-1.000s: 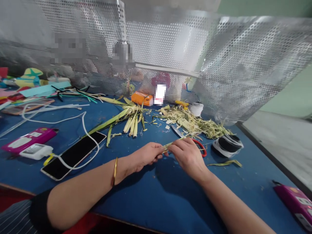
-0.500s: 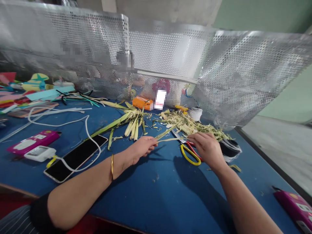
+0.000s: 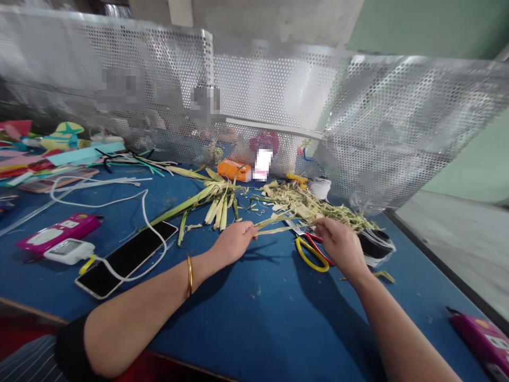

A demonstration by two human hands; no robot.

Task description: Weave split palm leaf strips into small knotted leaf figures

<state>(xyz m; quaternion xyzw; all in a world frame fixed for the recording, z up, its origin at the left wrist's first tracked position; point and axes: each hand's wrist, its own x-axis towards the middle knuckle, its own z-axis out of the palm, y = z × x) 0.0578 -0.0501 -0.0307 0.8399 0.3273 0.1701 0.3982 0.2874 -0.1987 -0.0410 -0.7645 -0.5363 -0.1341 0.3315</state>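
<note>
My left hand (image 3: 234,242) is closed on the near end of a thin pale leaf strip (image 3: 274,225) that runs right across the blue table (image 3: 254,313). My right hand (image 3: 340,244) pinches the strip's far end, just over the scissors (image 3: 312,250) with one yellow and one red handle loop. Behind the strip lies a heap of shredded leaf scraps (image 3: 314,204). To the left of the heap lies a bunch of green and cream leaf stalks (image 3: 210,199).
A phone (image 3: 127,258) with a white cable lies at the left, beside a pink device (image 3: 59,232) and a white one (image 3: 68,250). A black tape roll (image 3: 374,245) sits at the right, a pink object (image 3: 483,339) at the far right. A perforated metal screen (image 3: 278,95) walls the back.
My hands have drawn apart and moved further from me, with the strip stretched between them. The right hand went right, uncovering the yellow scissor loop. In the last half second little moved.
</note>
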